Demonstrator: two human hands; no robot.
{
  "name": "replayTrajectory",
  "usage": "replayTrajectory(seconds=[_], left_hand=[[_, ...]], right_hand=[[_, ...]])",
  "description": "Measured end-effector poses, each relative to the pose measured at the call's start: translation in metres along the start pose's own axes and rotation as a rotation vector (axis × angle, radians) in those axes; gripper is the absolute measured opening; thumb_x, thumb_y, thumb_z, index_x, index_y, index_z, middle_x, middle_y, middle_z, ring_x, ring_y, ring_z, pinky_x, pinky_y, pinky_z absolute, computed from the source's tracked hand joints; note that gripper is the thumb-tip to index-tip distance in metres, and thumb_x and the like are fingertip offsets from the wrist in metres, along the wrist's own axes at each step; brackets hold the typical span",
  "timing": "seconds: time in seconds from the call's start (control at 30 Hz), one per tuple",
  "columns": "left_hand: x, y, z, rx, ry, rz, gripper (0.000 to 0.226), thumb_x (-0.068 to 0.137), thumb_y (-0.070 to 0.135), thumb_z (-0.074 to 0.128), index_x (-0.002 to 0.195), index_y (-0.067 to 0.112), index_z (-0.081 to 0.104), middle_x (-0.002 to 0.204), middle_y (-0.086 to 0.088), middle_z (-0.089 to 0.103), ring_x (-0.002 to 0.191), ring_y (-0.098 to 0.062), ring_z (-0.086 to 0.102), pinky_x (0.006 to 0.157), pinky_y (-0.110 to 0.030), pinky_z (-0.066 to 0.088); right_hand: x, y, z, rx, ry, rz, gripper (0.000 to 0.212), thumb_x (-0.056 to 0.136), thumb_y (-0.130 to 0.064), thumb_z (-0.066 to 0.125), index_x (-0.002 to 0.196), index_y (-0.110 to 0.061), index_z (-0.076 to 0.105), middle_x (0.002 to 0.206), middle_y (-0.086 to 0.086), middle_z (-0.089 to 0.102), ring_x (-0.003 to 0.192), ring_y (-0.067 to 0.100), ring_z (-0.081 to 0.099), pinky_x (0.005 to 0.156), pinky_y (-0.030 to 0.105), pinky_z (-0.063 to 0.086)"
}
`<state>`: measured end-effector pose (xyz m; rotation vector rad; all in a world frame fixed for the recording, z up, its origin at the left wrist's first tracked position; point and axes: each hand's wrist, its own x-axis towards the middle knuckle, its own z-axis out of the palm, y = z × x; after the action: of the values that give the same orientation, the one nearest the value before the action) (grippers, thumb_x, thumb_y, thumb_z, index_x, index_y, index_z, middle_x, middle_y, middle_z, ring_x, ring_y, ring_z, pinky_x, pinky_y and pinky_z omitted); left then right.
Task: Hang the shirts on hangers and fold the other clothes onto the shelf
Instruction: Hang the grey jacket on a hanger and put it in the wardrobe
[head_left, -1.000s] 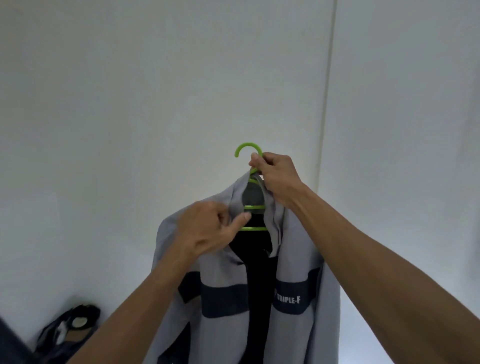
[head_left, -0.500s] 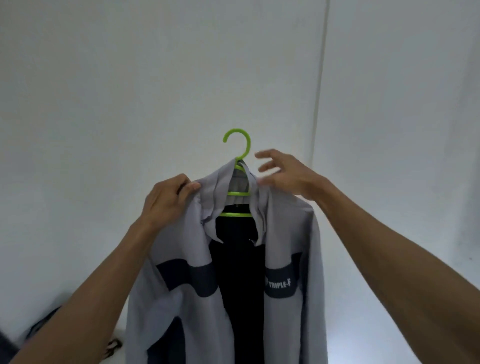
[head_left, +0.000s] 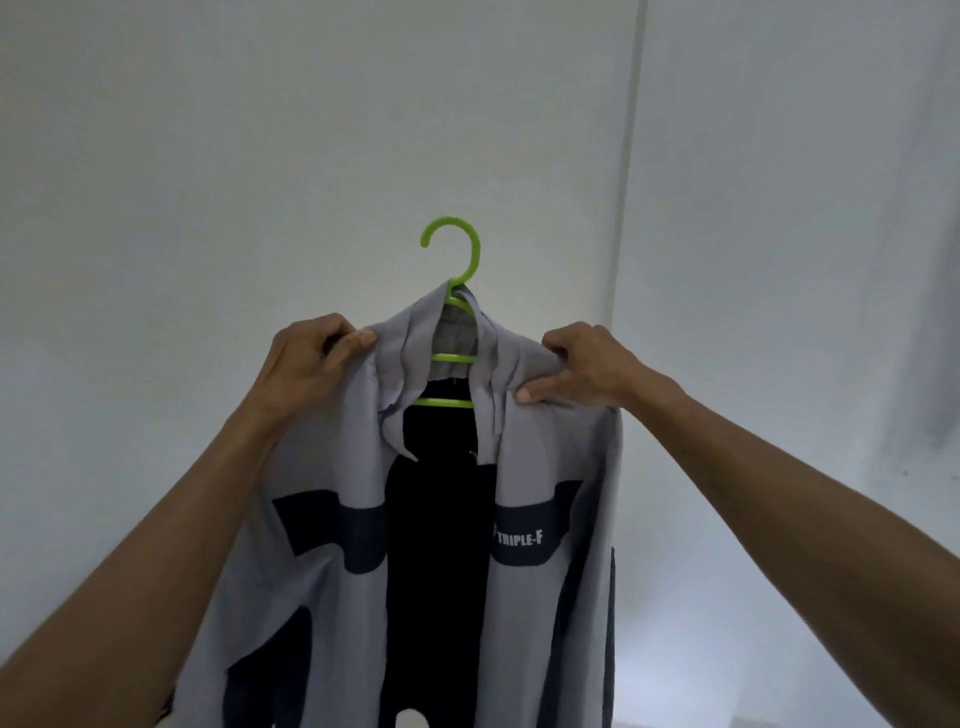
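A grey shirt (head_left: 332, 467) with dark blue bands and a "TRIPLE-F" print hangs open-fronted on a lime green hanger (head_left: 457, 270), held up in front of me. The hanger's hook sticks up free above the collar; its shoulders are hidden under the cloth. My left hand (head_left: 306, 364) pinches the shirt's left shoulder. My right hand (head_left: 587, 369) grips the right shoulder, with the cloth bunched under the fingers. Neither hand touches the hook.
A plain white wall (head_left: 260, 156) fills the background, with a vertical corner edge (head_left: 631, 208) right of the hanger. Pale floor (head_left: 727, 649) shows at the lower right. No rail or shelf is in view.
My right hand let go of the hanger's neck and moved out to the right shoulder, closing on the cloth. My left hand shifted from the collar to the left shoulder. The shirt rose.
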<state>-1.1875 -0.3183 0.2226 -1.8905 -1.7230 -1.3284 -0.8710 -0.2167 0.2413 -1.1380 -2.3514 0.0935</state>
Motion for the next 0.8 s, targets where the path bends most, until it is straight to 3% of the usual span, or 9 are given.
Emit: replayTrajectory(seconds=[0.1,0.3,0.4,0.47,0.5,0.57,0.63,0.73,0.8], left_hand=[[0.003,-0.007,0.005,-0.008,-0.004,0.012,0.028,0.097,0.032,0.060,0.076,0.014,0.063,0.067,0.005,0.061,0.062,-0.006,0.053,0.056,-0.013,0.036],[0.010,-0.015,0.028,-0.074,-0.057,0.040,0.030,0.096,0.038,0.061,0.077,0.015,0.063,0.069,0.004,0.062,0.065,-0.009,0.056,0.061,-0.026,0.037],[0.005,-0.001,0.033,0.097,0.136,0.033,0.031,0.092,0.045,0.064,0.098,0.015,0.064,0.097,-0.003,0.061,0.096,-0.026,0.054,0.077,-0.037,0.042],[-0.009,0.025,0.037,0.208,0.240,0.130,0.044,0.088,0.059,0.060,0.091,0.015,0.063,0.092,-0.005,0.060,0.091,-0.027,0.054,0.074,-0.040,0.044],[-0.017,0.039,0.043,0.216,0.171,0.168,0.051,0.086,0.067,0.054,0.081,0.017,0.062,0.080,-0.002,0.060,0.079,-0.024,0.056,0.068,-0.037,0.046],[-0.031,0.061,0.063,0.224,-0.138,0.143,0.061,0.082,0.080,0.044,0.070,0.022,0.059,0.061,0.006,0.056,0.060,-0.016,0.056,0.058,-0.032,0.049],[-0.039,0.067,0.089,0.032,-0.371,0.073,0.052,0.083,0.071,0.056,0.072,0.021,0.060,0.058,0.010,0.053,0.056,-0.009,0.054,0.058,-0.030,0.050],[-0.036,0.070,0.104,-0.262,-0.380,0.053,0.038,0.094,0.035,0.064,0.063,0.015,0.056,0.056,0.007,0.050,0.052,-0.006,0.048,0.057,-0.031,0.044],[-0.026,0.070,0.099,-0.333,-0.396,-0.013,0.035,0.099,0.029,0.058,0.069,0.011,0.057,0.064,-0.006,0.055,0.061,-0.016,0.057,0.064,-0.041,0.055]], right_hand=[[0.002,-0.010,0.008,0.164,0.013,-0.053,0.059,0.076,-0.060,0.077,0.065,-0.014,0.041,0.062,-0.002,0.041,0.058,0.014,0.036,0.059,0.032,0.027],[0.024,-0.039,0.021,0.297,0.065,-0.127,0.044,0.095,-0.045,0.064,0.068,-0.013,0.050,0.063,-0.007,0.045,0.057,0.007,0.038,0.056,0.025,0.029],[0.029,-0.038,0.017,0.404,0.111,-0.102,0.046,0.094,-0.040,0.068,0.061,-0.021,0.041,0.056,-0.014,0.037,0.052,0.004,0.033,0.051,0.020,0.025],[0.033,-0.039,0.012,0.404,0.122,-0.099,0.046,0.092,-0.039,0.070,0.062,-0.019,0.041,0.056,-0.012,0.035,0.052,0.005,0.031,0.050,0.021,0.025],[0.035,-0.040,0.009,0.396,0.131,-0.096,0.046,0.092,-0.039,0.071,0.063,-0.017,0.043,0.057,-0.010,0.035,0.052,0.005,0.031,0.051,0.022,0.024],[0.037,-0.040,0.003,0.377,0.145,-0.094,0.045,0.091,-0.040,0.071,0.065,-0.014,0.046,0.058,-0.008,0.036,0.053,0.006,0.032,0.051,0.023,0.025],[0.038,-0.041,-0.003,0.353,0.153,-0.103,0.047,0.090,-0.043,0.072,0.065,-0.011,0.049,0.060,-0.005,0.039,0.054,0.008,0.034,0.052,0.023,0.026],[0.037,-0.041,-0.011,0.327,0.157,-0.115,0.047,0.089,-0.045,0.072,0.066,-0.011,0.050,0.060,-0.004,0.039,0.053,0.007,0.034,0.051,0.022,0.027],[0.034,-0.032,-0.018,0.322,0.167,-0.094,0.048,0.088,-0.047,0.073,0.068,-0.008,0.053,0.060,-0.004,0.043,0.054,0.007,0.036,0.053,0.023,0.030]])
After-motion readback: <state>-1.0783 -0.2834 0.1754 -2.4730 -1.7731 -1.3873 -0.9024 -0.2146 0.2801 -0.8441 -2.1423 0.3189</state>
